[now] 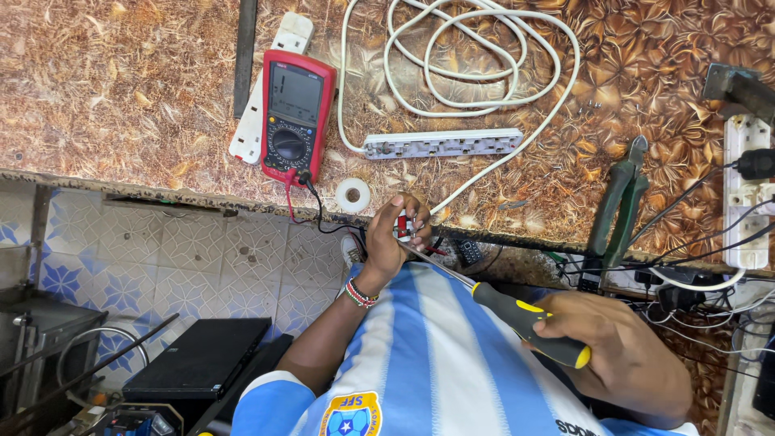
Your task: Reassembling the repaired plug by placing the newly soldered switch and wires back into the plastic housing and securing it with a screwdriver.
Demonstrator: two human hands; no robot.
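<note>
Fingers of right hand (622,355) grip screwdriver (500,307); left hand (395,234) pinches plug (406,226) at table edge (202,202).

Three power strips (440,144) (all white).

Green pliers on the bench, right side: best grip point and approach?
Grip the green pliers by the two long sleeved handles, about midway, closing across both. They lie flat, jaws pointing away toward the bench's far side, handle ends reaching the near edge. Come from above on the near side; black cables and a white power strip crowd the right, so the left flank looks freer.
</note>
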